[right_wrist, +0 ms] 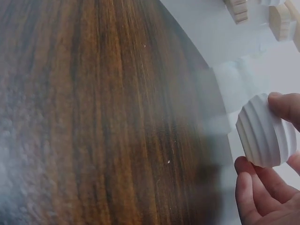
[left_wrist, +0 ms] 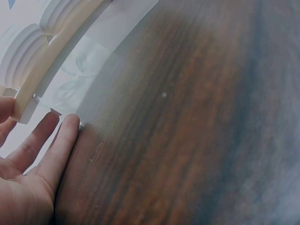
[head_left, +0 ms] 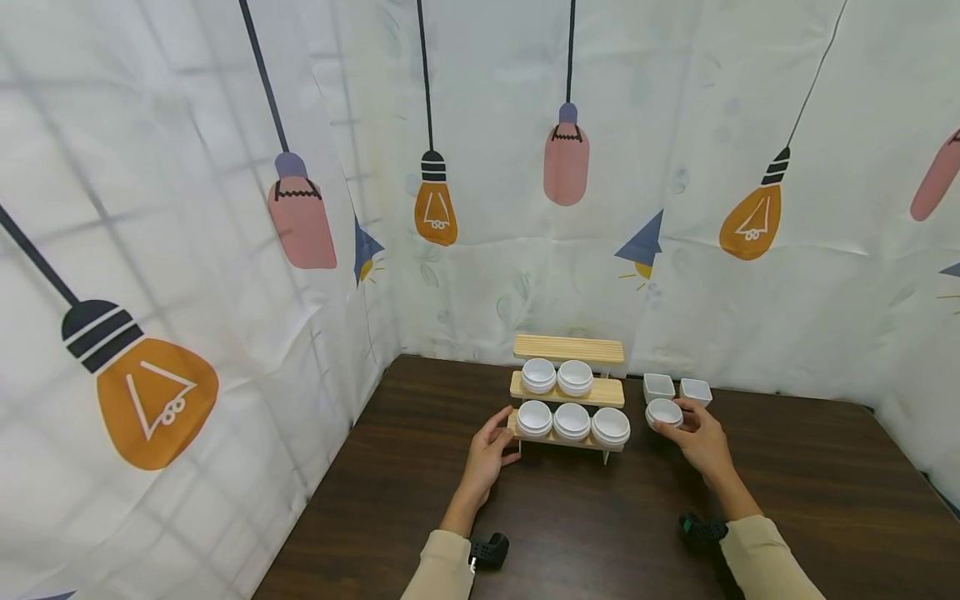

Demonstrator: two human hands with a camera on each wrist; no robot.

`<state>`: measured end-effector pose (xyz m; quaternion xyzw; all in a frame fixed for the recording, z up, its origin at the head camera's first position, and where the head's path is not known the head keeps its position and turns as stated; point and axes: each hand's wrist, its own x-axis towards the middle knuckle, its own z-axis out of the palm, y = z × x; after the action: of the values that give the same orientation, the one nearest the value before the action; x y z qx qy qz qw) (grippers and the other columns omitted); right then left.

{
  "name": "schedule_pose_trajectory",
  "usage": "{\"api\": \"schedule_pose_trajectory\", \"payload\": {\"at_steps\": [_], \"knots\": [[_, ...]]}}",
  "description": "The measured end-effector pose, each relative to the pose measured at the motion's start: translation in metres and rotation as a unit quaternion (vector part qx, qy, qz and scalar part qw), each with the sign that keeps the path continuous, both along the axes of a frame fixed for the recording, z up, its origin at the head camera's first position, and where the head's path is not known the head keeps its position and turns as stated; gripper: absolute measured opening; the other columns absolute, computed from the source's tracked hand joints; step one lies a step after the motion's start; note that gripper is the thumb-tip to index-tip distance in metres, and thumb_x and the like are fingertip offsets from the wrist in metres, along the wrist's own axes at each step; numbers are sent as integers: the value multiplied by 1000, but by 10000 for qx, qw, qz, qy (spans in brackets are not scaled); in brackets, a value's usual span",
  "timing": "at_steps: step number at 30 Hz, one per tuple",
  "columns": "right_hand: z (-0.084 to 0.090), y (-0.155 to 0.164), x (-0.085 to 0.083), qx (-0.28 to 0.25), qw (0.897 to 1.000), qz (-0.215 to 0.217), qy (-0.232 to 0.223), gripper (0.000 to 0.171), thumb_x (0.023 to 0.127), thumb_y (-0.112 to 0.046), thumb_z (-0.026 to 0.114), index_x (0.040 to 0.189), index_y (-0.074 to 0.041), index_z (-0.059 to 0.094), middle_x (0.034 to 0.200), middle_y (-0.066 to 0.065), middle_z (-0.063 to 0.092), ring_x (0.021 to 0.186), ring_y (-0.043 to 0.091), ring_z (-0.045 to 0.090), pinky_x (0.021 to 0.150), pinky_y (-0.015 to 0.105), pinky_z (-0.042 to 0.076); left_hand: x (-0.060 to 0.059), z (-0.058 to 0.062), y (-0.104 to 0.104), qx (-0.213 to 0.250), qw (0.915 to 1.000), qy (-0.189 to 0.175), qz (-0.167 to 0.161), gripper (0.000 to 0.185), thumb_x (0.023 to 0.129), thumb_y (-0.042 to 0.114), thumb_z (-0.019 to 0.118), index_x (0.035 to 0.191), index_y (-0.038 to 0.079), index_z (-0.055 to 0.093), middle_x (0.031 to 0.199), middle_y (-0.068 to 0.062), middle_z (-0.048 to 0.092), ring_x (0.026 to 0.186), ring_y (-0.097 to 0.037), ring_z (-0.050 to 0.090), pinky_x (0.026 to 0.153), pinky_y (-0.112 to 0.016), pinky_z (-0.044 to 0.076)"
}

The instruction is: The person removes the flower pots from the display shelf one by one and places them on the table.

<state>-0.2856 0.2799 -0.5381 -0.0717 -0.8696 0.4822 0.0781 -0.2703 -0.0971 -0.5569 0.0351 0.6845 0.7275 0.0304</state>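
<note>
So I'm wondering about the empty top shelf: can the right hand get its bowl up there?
Probably yes: the right hand holds the bowl beside the rack, and the top shelf looks bare.

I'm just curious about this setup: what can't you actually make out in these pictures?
- Head view: what is inside the round white bowl that the right hand holds; too small.
- Left wrist view: most of the wooden rack; cut off by the edge, blurred.
- Left wrist view: the left hand thumb; cut off by the edge.
- Right wrist view: the bowl's opening; turned away.
</note>
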Motion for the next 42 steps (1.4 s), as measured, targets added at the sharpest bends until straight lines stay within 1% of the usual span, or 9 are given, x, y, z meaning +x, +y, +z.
{"api": "schedule_pose_trajectory", "payload": {"at_steps": [8, 13, 20, 25, 33, 42], "knots": [[-3, 2, -2, 54, 10000, 9, -29, 64, 90, -36, 80, 141, -7, 53, 135, 28, 61, 96, 8, 57, 72, 16, 49, 0, 0, 0, 11, 10000, -22, 13, 44, 108, 12, 48, 152, 15, 50, 110, -10, 61, 110, -29, 63, 88, -42, 63], [-4, 2, -1, 14, 9999, 21, -102, 64, 89, -36, 80, 140, -6, 54, 136, 28, 61, 97, 9, 58, 73, 16, 48, 0, -1, 1, 49, 10000, -5, 9, 44, 108, 13, 48, 152, 15, 50, 108, -8, 61, 110, -30, 63, 88, -42, 63], [-9, 4, -3, -31, 9999, 3, -136, 64, 90, -35, 80, 141, -6, 53, 136, 27, 60, 94, 3, 55, 74, 15, 48, 1, -1, 1, 46, 10000, -10, 4, 44, 108, 13, 48, 152, 15, 50, 110, -9, 61, 111, -29, 63, 89, -43, 62], [-10, 4, -3, -23, 9999, -6, -163, 65, 90, -36, 79, 141, -6, 53, 135, 26, 61, 93, 2, 55, 73, 15, 48, 1, 0, 1, 47, 10000, -4, 9, 44, 108, 12, 48, 152, 15, 50, 111, -10, 61, 112, -31, 62, 89, -43, 62], [-7, 3, -3, -129, 9995, 81, -275, 67, 91, -35, 79, 143, -4, 51, 135, 28, 60, 91, 3, 54, 72, 16, 47, 1, 0, 1, 32, 10000, 8, 14, 45, 108, 12, 48, 152, 15, 49, 112, -11, 61, 113, -31, 62, 89, -43, 62], [-8, 3, -6, -198, 9995, 121, -219, 65, 92, -31, 78, 143, -3, 49, 134, 29, 59, 90, 1, 54, 72, 16, 47, 0, 0, 1, 21, 10000, -10, 33, 45, 108, 12, 48, 153, 13, 49, 110, -10, 60, 114, -32, 62, 88, -42, 63]]}}
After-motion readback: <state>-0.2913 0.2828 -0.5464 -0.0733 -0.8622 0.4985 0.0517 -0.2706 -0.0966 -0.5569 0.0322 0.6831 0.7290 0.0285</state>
